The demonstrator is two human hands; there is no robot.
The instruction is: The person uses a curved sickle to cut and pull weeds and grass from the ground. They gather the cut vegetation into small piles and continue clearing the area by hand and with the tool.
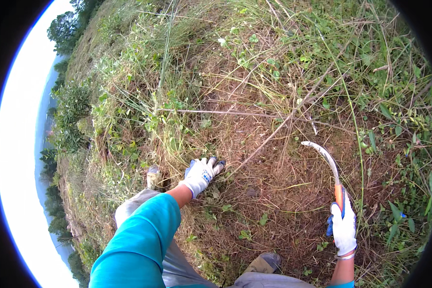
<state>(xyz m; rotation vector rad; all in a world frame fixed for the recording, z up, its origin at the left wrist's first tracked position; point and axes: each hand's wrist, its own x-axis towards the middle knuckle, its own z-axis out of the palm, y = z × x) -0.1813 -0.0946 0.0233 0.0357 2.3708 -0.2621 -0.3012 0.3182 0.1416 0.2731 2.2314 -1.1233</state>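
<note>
My right hand [342, 226], in a white glove with blue palm, is closed around the orange handle of a sickle [325, 154]. Its curved metal blade points up and to the left, just above the ground. My left hand [203, 174], in a matching glove, reaches down to the cut grass and weeds [176, 144] near the middle; its fingers are spread a little, and whether any stems lie under the palm cannot be told. A long dry stalk [262, 144] runs diagonally from beside the left fingertips towards the upper right, crossing a thinner stem [216, 112].
Standing grass and leafy weeds [392, 54] grow at the upper right and along the right side. My boots [264, 262] rest on the ground at the bottom and left. Shrubs [70, 115] and trees line the slope's far left edge.
</note>
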